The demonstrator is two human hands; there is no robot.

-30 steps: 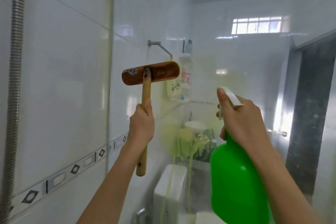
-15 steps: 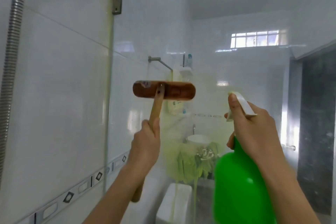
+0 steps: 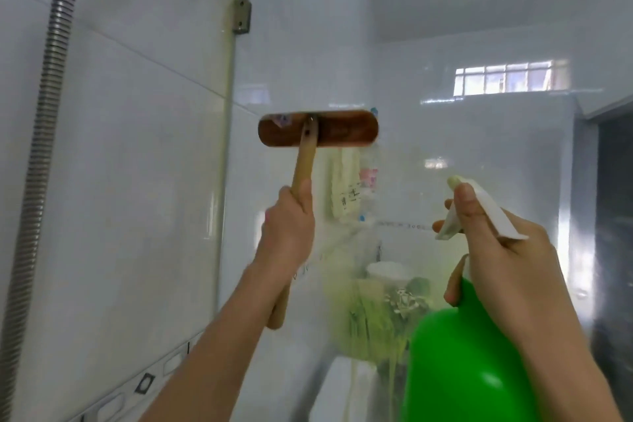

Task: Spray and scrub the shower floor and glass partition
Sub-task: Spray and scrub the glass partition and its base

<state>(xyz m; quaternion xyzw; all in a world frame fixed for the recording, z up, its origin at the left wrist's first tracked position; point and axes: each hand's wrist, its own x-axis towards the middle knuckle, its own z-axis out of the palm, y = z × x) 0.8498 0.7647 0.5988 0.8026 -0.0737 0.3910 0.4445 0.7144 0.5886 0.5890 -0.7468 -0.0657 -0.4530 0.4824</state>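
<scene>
Gripping brush handle (image 3: 303,168) in left hand (image 3: 289,229); right hand (image 3: 503,250) clasping spray bottle (image 3: 469,353) neck.

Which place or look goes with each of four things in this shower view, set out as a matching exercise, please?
Things: 1 scrub brush; 2 spray bottle; 3 shower hose; 4 window.
Matches: a ribbed metal, far left; b green, in the right hand; c bright, upper right; d wooden, in the left hand.
Pairs: 1-d; 2-b; 3-a; 4-c.
</scene>
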